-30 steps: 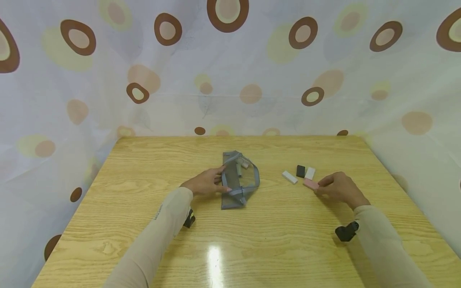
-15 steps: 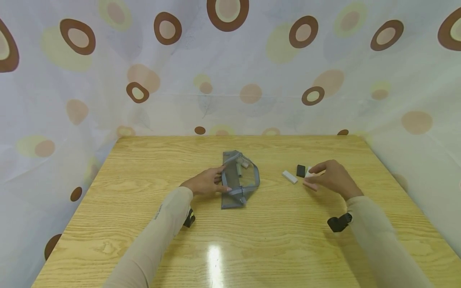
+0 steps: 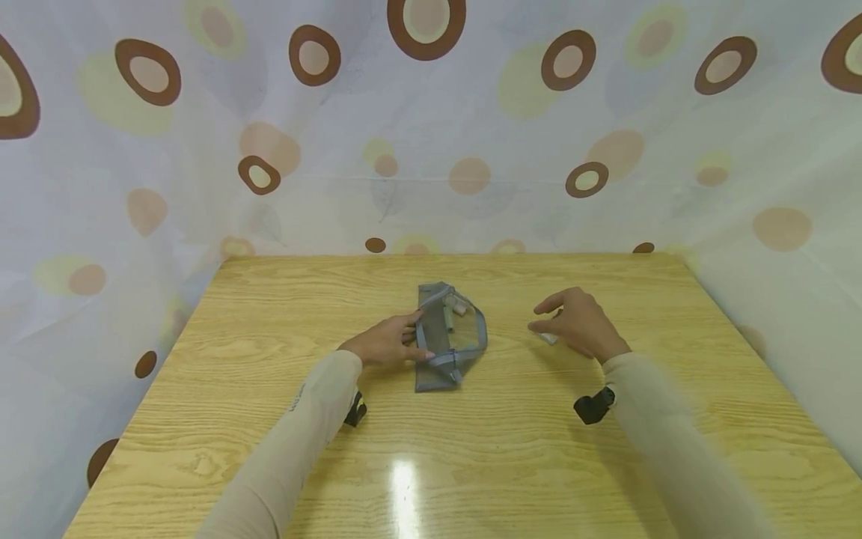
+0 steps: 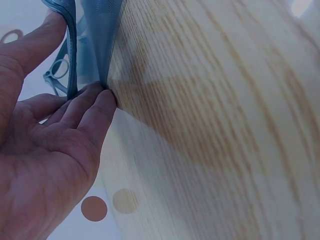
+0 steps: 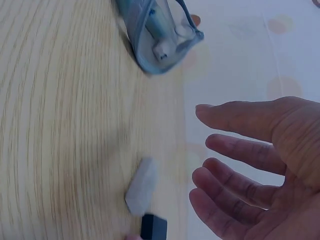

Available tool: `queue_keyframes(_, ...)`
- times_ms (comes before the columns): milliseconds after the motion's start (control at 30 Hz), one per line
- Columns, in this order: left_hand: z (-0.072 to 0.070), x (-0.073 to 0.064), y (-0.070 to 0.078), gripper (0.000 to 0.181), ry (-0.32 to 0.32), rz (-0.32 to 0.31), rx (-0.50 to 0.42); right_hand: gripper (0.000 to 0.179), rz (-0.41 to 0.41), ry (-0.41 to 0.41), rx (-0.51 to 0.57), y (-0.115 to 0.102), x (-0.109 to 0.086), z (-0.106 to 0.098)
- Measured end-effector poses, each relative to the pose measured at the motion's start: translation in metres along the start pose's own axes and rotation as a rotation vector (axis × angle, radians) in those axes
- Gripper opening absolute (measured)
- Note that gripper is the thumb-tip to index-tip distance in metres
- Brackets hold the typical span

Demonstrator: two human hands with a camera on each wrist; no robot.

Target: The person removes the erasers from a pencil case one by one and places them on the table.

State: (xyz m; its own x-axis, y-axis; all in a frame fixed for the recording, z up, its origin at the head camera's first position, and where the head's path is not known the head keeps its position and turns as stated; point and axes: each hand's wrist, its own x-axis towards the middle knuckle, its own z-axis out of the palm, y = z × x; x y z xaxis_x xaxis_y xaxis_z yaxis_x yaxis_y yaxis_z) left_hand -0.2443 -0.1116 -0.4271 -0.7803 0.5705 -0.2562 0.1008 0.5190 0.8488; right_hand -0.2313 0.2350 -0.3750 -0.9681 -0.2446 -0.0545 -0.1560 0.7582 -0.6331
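My left hand (image 3: 384, 340) holds the rim of a grey-blue mesh pouch (image 3: 436, 378), its thumb and index finger spread along the edge. The mouth of the pouch gapes to the right; a greenish stick-like piece (image 3: 448, 317) and a small pale piece (image 3: 460, 307) lie inside. In the left wrist view, fingertips (image 4: 104, 97) rest at the pouch's lower edge. My right hand (image 3: 582, 322) hovers over a white eraser-like block (image 3: 549, 338), thumb and fingers parted around nothing. The right wrist view shows that white block and a black block (image 5: 154, 227) beyond the fingertips.
A bit of a pink block (image 5: 133, 237) shows at the bottom of the right wrist view; my right hand hides it in the head view. The wood-grain table (image 3: 498, 449) ends at a dotted cloth (image 3: 431, 209) behind and at the sides.
My right hand has left the pink block and moved left, over the white block nearest the pouch. My left hand and the pouch have stayed in place.
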Motion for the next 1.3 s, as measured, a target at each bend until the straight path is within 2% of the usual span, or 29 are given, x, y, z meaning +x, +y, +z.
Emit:
queue_keyframes(267, 0.000, 0.001, -0.001, 0.097, 0.006, -0.005, -0.002, 0.040, 0.006, -0.047, -0.012, -0.021, 0.020, 0.023)
queue_keyframes(600, 0.000, 0.001, 0.002, 0.097, 0.008, -0.023, 0.013, 0.033, -0.022, -0.096, -0.019, -0.039, 0.033, 0.043)
queue_keyframes(933, 0.000, 0.000, 0.002, 0.097, 0.016, -0.030, 0.027, 0.028, -0.056, -0.159, -0.010, -0.039, 0.036, 0.058)
queue_keyframes(1300, 0.001, 0.001, 0.000, 0.097, 0.008, -0.013, 0.013, 0.028, -0.078, -0.193, -0.039, -0.036, 0.037, 0.063)
